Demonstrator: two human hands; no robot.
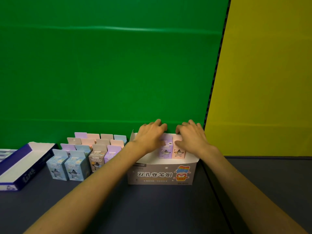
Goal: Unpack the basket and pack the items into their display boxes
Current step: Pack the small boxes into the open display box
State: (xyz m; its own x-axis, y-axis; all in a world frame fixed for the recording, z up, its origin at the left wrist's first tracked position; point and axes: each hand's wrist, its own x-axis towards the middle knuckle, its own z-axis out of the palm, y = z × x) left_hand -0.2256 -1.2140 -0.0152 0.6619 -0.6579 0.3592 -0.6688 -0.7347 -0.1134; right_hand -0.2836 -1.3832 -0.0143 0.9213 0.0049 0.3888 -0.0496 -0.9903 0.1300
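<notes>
A grey display box (162, 175) with a cartoon print stands open on the dark table, against the green backdrop. Two small item boxes stand inside it at the back right: a purple one (166, 149) and a pink one (179, 152). My left hand (149, 136) reaches over the purple box, its fingers curled over the box's top and back. My right hand (191, 135) holds the pink box, thumb on its front top and fingers curled behind. No basket is in view.
Several small blue, grey, purple and pink item boxes (81, 154) stand in rows on the table left of the display box. A dark blue and white tray-like box (25, 164) lies at the far left. A yellow panel (270, 81) closes the right side.
</notes>
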